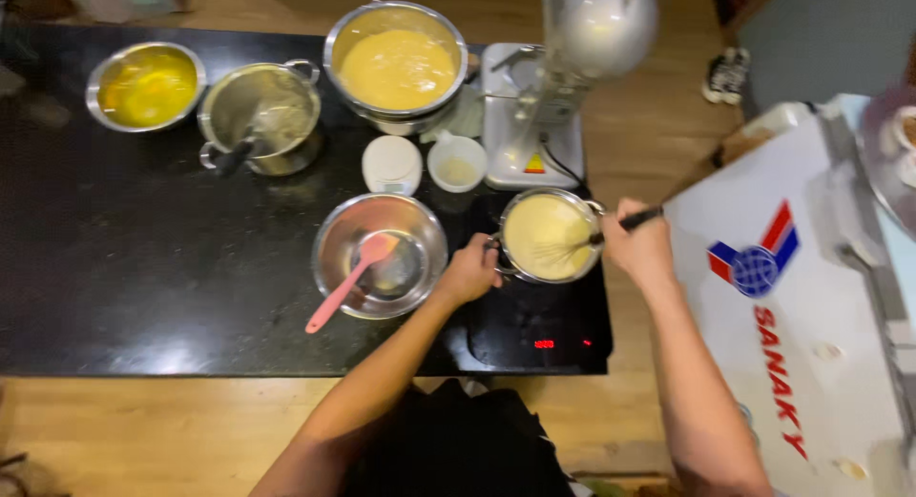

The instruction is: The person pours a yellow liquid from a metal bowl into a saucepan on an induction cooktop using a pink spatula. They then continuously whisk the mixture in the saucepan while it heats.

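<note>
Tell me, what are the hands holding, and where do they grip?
The right hand holds a whisk by its dark handle. The left hand grips the side handle of the small pot of pale batter.

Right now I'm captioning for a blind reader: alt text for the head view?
Left hand steadies a pot of pale batter on a cooktop while the right hand whisks it. Bowls, one with a pink spatula, sit on the black counter.

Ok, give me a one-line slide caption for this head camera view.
Right hand whisks pale batter in a small steel pot on a black cooktop while the left hand steadies its handle.
</note>
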